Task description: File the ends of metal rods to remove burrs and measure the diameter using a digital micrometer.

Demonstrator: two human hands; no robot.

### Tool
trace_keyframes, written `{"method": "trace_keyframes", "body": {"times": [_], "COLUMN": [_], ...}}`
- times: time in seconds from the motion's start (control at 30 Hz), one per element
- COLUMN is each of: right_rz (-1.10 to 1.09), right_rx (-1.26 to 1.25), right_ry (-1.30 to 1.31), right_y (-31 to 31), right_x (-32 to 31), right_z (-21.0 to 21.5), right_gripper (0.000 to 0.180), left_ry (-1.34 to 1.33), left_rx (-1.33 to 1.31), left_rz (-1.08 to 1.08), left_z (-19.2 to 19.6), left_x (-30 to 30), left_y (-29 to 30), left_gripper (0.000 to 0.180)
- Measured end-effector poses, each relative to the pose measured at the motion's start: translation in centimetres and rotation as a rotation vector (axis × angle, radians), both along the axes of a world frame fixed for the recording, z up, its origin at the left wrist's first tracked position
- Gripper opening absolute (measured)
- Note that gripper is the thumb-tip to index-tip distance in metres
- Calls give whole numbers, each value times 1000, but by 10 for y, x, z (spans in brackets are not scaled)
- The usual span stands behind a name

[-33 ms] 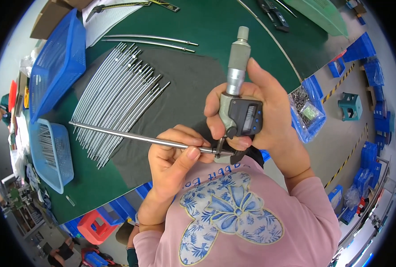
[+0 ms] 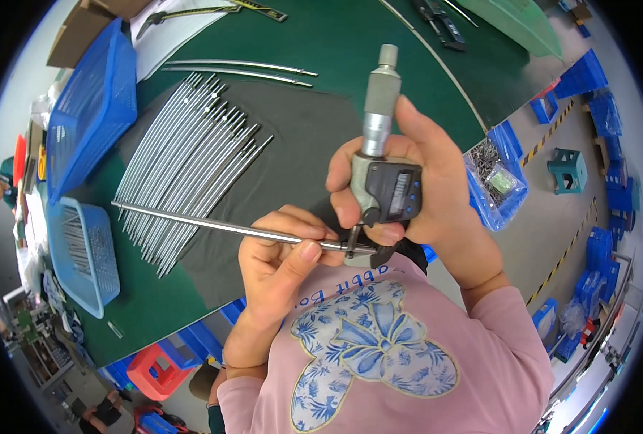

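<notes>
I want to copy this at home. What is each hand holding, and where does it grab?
The left hand pinches a thin metal rod near its right end. The right hand grips a digital micrometer around its grey body, its jaws closing over the rod's tip.

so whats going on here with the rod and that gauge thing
A person is measuring a thin metal rod with a digital micrometer. The left hand holds the rod level, its end set in the micrometer, which the right hand holds upright. Many similar rods lie on the dark mat.
</notes>
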State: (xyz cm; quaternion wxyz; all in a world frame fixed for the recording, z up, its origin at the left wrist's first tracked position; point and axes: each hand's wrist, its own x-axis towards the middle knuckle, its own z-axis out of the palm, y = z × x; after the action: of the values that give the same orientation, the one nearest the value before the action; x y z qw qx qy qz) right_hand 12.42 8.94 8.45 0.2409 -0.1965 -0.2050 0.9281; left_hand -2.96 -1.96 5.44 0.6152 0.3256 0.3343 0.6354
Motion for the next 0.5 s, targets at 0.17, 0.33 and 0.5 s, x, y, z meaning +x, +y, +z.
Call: {"method": "trace_keyframes", "body": {"times": [0.17,0.33,0.5], "right_rz": [8,8,1], "right_rx": [27,1,65], "right_ry": [-37,-51,-94], "right_y": [-1,-1,-2], "right_x": [-2,-2,-2], "right_z": [-1,3,2], "right_gripper": [72,71,76], "left_ry": [-1,2,-6], "left_rx": [-19,-27,-43], "left_rz": [9,20,34], "left_z": [0,-1,1], "left_x": [-1,-1,-1], "left_y": [-2,0,-2], "left_gripper": [12,12,12]}}
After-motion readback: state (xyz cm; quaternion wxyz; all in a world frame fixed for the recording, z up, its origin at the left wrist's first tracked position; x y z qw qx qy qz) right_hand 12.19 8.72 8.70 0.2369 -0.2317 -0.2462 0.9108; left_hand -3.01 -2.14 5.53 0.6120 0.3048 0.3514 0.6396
